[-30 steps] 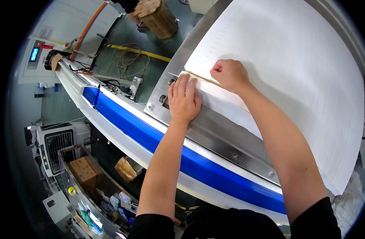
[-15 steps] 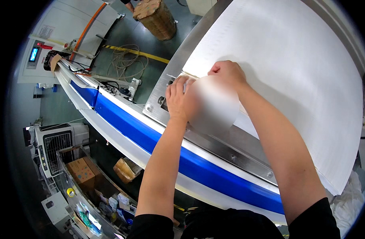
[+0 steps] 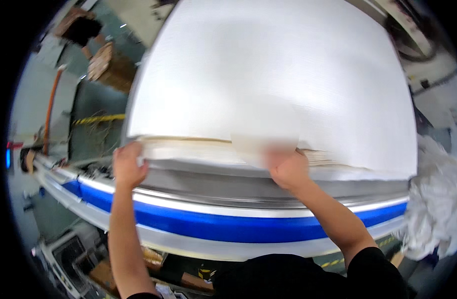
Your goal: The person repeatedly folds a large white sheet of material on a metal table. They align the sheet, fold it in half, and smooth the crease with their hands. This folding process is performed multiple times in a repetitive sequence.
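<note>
Two hands at one stack, seen from above. We find the left hand (image 3: pixel 128 165) with its fingers bent at the near left corner of the stack (image 3: pixel 198 79); whether they grip it we cannot tell. The fingers of the right hand (image 3: pixel 290 170), farther along the same edge, are blurred, so we cannot tell whether they are spread or closed. We judge the step in hand to be handling this edge; the next move seems to call for light, even contact at both points, lest the layers (image 3: pixel 322 158) skew. These layers, just right of the right fingers, are too blurred to count. Under the stack, and showing nearer the body than the fingers, is one steel counter (image 3: pixel 213 188), then one blue band (image 3: pixel 228 227). Well right of the fingers lies one white bundle (image 3: pixel 433 199); far ahead and left, one co-worker (image 3: pixel 82 31) beside one carton (image 3: pixel 116 70).
</note>
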A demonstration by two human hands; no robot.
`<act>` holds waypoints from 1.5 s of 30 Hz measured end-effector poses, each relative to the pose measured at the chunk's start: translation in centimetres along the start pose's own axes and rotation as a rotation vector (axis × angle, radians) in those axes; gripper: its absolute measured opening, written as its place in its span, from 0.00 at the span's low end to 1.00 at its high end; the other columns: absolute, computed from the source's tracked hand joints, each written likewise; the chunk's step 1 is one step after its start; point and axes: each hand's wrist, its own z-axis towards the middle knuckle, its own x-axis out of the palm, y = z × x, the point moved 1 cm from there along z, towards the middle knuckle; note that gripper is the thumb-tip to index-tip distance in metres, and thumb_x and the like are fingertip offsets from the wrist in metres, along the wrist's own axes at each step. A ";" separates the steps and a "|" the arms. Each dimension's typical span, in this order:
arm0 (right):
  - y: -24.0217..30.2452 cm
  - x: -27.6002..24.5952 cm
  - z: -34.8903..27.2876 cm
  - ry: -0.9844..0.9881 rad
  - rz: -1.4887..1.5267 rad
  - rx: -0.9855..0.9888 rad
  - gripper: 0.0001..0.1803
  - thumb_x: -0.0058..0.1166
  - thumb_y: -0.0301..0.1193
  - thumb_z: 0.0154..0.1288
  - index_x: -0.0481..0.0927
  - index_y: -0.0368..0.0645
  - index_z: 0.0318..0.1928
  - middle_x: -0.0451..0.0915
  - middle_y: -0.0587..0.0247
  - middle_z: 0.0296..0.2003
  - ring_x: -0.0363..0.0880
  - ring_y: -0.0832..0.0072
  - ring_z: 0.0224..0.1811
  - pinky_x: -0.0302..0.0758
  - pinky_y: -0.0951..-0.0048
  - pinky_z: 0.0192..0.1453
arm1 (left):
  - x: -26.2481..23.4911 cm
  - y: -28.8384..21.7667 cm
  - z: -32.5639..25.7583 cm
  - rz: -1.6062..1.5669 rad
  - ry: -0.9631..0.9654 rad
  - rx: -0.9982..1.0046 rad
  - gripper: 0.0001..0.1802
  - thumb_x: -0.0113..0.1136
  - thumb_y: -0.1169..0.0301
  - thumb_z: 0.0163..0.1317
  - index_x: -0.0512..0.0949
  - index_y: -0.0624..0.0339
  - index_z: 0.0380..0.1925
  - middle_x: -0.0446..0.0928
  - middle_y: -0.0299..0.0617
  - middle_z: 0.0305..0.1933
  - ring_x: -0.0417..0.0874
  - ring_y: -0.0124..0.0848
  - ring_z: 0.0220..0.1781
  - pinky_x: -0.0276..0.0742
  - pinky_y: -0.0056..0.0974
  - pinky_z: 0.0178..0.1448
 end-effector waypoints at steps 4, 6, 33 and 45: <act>-14.7 -5.5 -8.4 0.001 -0.249 0.209 0.21 0.40 0.45 0.67 0.83 0.46 0.33 0.81 0.56 0.30 0.79 0.59 0.36 0.69 0.52 0.51 | -2.8 -3.9 3.4 0.197 0.326 -0.064 0.29 0.60 0.69 0.42 0.71 0.54 0.51 0.74 0.46 0.52 0.75 0.44 0.53 0.62 0.47 0.62; -20.6 -8.3 -11.7 0.090 -0.379 0.391 0.19 0.39 0.42 0.68 0.82 0.47 0.30 0.81 0.57 0.28 0.78 0.59 0.37 0.67 0.53 0.55 | -2.8 -4.9 5.0 0.286 0.464 -0.101 0.28 0.59 0.70 0.44 0.73 0.51 0.51 0.75 0.45 0.52 0.78 0.43 0.50 0.65 0.48 0.60; -60.4 -22.3 -31.4 0.418 -0.623 0.840 0.17 0.49 0.25 0.52 0.81 0.49 0.44 0.81 0.53 0.41 0.79 0.56 0.45 0.75 0.58 0.51 | 3.9 -0.1 4.5 0.667 0.326 -0.153 0.07 0.52 0.75 0.55 0.80 0.58 0.28 0.80 0.50 0.32 0.82 0.44 0.39 0.76 0.43 0.43; -58.7 -31.5 -34.7 0.296 -0.537 0.809 0.19 0.50 0.23 0.51 0.79 0.45 0.47 0.81 0.51 0.42 0.77 0.53 0.47 0.73 0.59 0.52 | -6.3 -6.2 4.0 0.530 0.283 -0.230 0.16 0.48 0.74 0.57 0.79 0.46 0.42 0.80 0.38 0.45 0.78 0.38 0.52 0.57 0.52 0.68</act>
